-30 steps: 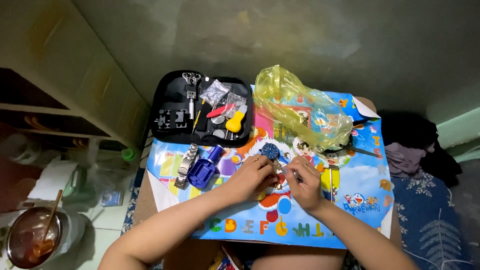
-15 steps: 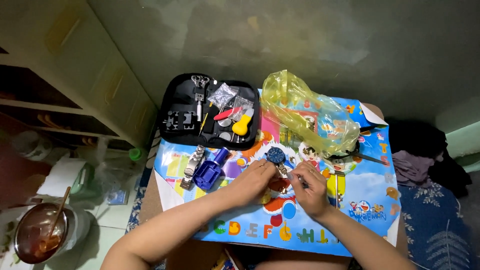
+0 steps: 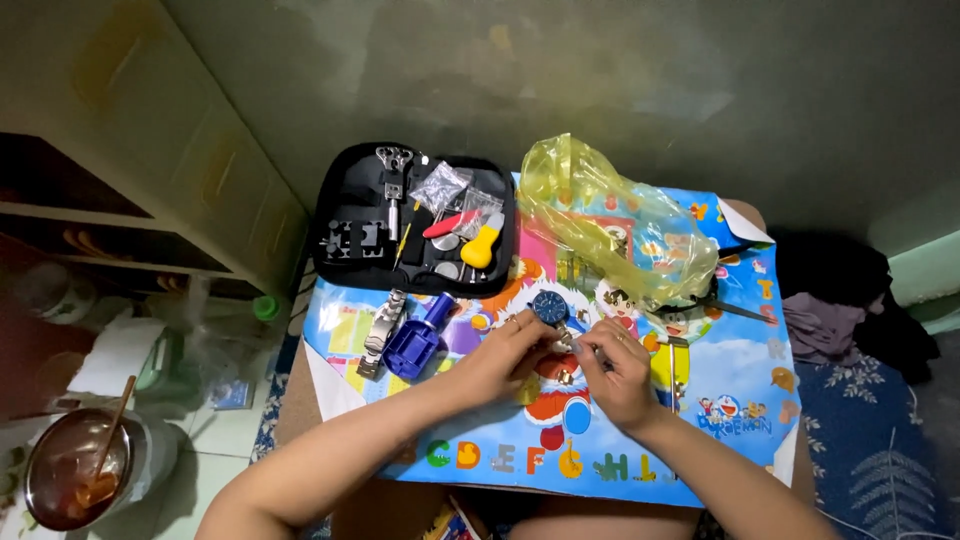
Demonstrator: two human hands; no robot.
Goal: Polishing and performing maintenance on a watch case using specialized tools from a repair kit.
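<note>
A wristwatch with a dark blue dial (image 3: pixel 549 307) lies on a colourful cartoon mat (image 3: pixel 700 420) covering a small table. My left hand (image 3: pixel 503 352) pinches the watch at its lower left edge. My right hand (image 3: pixel 612 367) meets it from the right, fingertips closed on a small metal part of the watch's band; the exact piece is too small to make out. Both forearms reach in from the bottom of the view.
A blue plastic tool (image 3: pixel 415 340) and a loose metal band (image 3: pixel 380 330) lie left of my hands. An open black tool case (image 3: pixel 345 200) with small tools sits behind. A crumpled yellow plastic bag (image 3: pixel 610 220) lies at the back right. A bowl with a spoon (image 3: pixel 75 475) stands on the floor at left.
Both hands stay together at the watch with only small finger movements. The head camera has shifted slightly, so the table sits a little differently in view.
</note>
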